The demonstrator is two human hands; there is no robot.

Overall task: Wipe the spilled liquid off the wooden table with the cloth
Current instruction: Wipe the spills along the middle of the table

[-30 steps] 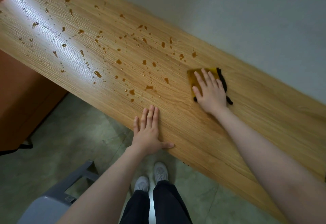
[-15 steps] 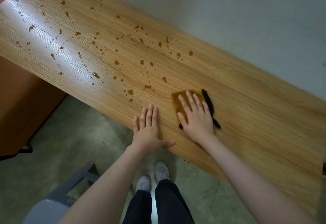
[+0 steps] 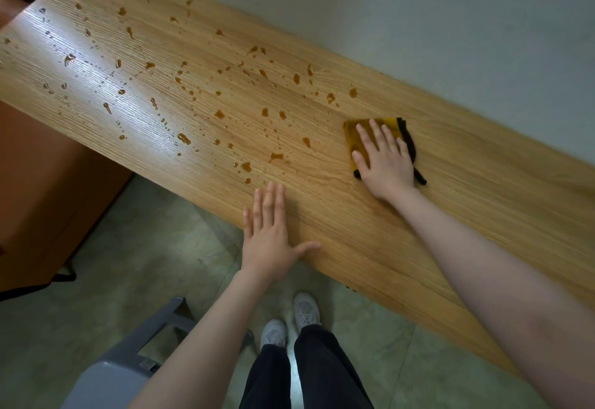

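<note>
The yellow cloth [image 3: 354,138] is pressed flat under the spread right hand [image 3: 384,160]; brown droplets [image 3: 219,114] could be smeared if wiped too lightly.

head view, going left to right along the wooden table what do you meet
Orange-brown cabinet → brown spilled droplets across the wooden table → left hand flat at the near edge → yellow cloth with black trim, under the flat right hand → bare wood with no droplets.

Head view, steeply down over table [image 3: 483,215]
</note>
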